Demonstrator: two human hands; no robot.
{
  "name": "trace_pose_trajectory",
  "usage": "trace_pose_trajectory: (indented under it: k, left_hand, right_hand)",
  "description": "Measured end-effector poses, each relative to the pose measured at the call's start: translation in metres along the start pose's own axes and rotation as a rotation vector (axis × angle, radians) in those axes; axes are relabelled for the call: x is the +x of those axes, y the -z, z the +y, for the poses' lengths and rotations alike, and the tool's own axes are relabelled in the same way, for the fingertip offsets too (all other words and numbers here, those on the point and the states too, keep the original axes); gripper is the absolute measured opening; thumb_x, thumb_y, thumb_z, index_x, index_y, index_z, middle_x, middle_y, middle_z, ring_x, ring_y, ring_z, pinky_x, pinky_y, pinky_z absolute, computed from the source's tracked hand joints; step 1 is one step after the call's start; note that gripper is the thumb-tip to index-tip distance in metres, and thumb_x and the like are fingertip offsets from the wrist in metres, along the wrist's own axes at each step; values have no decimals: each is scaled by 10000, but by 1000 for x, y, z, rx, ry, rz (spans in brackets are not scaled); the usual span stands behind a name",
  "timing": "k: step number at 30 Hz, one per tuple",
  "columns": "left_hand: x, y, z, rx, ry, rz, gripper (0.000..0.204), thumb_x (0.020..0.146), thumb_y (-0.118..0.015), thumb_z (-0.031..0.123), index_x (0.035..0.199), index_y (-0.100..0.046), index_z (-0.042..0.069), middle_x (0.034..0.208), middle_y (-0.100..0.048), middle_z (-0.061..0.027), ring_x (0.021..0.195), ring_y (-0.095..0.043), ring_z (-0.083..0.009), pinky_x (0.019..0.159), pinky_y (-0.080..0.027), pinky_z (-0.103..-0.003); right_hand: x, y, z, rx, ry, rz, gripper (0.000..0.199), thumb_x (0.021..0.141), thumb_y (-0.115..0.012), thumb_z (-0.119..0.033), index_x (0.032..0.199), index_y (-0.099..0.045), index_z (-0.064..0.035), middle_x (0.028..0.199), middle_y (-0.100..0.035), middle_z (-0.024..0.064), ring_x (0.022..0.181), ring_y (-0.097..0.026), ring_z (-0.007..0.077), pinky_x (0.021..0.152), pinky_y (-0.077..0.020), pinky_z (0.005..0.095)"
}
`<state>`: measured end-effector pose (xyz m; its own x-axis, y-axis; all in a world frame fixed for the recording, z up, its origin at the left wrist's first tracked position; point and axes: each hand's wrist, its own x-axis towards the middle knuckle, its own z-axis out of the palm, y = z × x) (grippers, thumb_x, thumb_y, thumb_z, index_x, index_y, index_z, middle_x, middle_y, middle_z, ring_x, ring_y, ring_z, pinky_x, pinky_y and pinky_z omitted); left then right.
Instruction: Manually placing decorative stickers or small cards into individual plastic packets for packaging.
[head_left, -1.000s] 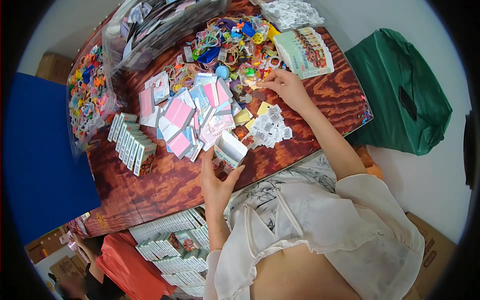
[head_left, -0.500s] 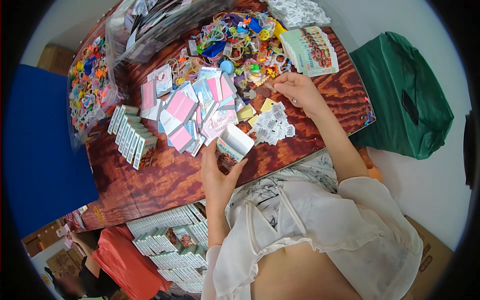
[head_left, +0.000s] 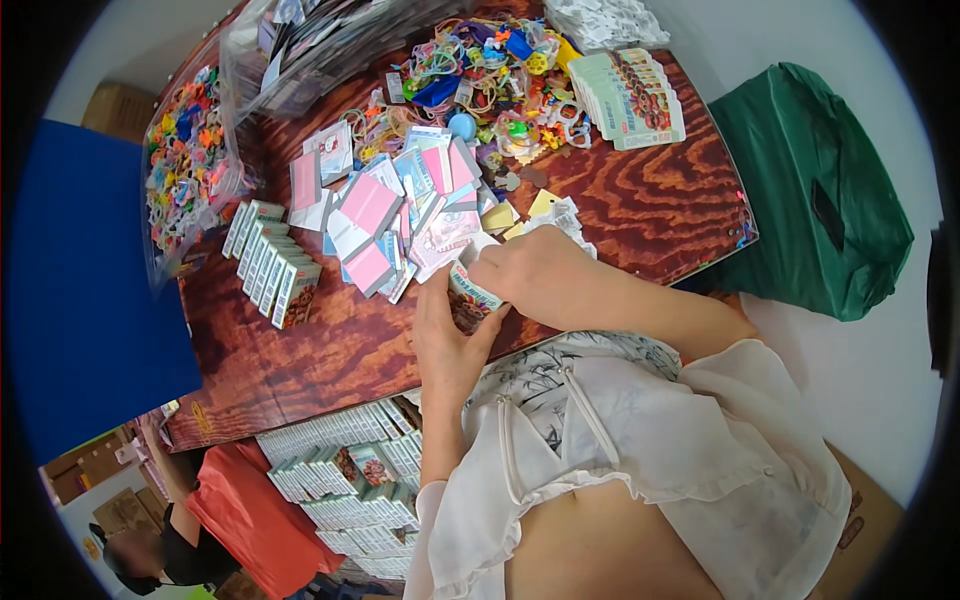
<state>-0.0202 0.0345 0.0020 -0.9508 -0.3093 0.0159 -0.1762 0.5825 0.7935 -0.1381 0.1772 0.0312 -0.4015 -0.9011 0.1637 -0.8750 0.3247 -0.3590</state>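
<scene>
My left hand (head_left: 447,340) grips a small printed cardboard box (head_left: 470,296) just above the near edge of the wooden table (head_left: 330,350). My right hand (head_left: 530,272) is closed over the box's open top end, fingers pressed at its flap; anything in those fingers is hidden. Just beyond my hands lies a spread of pink and light-blue cards (head_left: 385,215) and a small pile of white paper pieces (head_left: 565,215).
A row of closed boxes (head_left: 272,268) stands at the left. Colourful plastic toys (head_left: 490,75) fill the far side, with a stack of flat box blanks (head_left: 635,95). A clear bag of toys (head_left: 185,160), a green bag (head_left: 810,190), a crate of boxes (head_left: 350,470), and another person (head_left: 190,540) below.
My right hand came back from the colourful pile at the far side to the box in my left hand and now covers its open top. The left hand stayed put.
</scene>
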Motion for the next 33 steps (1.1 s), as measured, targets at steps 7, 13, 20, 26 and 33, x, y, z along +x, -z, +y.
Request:
trace_pose_trajectory:
  k: [7, 13, 20, 26, 33]
  left_hand:
    - [-2, 5, -4, -21, 39, 52, 716, 698, -873, 125, 1300, -513, -13, 1162, -593, -136, 972, -601, -221, 807, -540, -340]
    - [-1, 4, 1, -44, 56, 30, 732, 696, -869, 136, 1315, -506, -4, 1153, -591, -163, 1009, -601, -282, 849, -511, -376]
    - [-3, 7, 1, -115, 72, 56, 715, 696, -875, 150, 1290, -517, -22, 1162, -603, -150, 1011, -603, -257, 831, -514, -358]
    - [3, 2, -1, 42, 27, 63, 689, 688, -875, 157, 1264, -534, -5, 1147, -611, -155, 1008, -609, -281, 860, -502, -370]
    - [2, 2, 3, 75, 51, 51, 714, 661, -887, 146, 1263, -534, -6, 1130, -619, -149, 1015, -619, -284, 871, -499, -377]
  right_hand:
    - [5, 2, 57, 417, -366, 287, 212, 848, -695, -171, 1031, -694, -64, 791, -679, 113, 695, -659, 279, 616, -493, 372]
    - [31, -27, 129, 115, -544, 503, 200, 878, -663, -219, 1012, -680, -72, 765, -677, 134, 702, -662, 333, 623, -491, 443]
    - [28, -16, 127, 44, -527, 538, 148, 871, -679, -175, 910, -650, -36, 710, -653, 117, 648, -628, 275, 600, -467, 397]
    - [5, 41, 69, 879, -479, 410, 90, 872, -701, -84, 886, -669, -1, 708, -598, -28, 661, -503, 32, 609, -395, 220]
    - [7, 45, 29, 885, -378, -36, 94, 874, -696, -92, 899, -672, -4, 740, -625, 9, 679, -556, 53, 631, -434, 239]
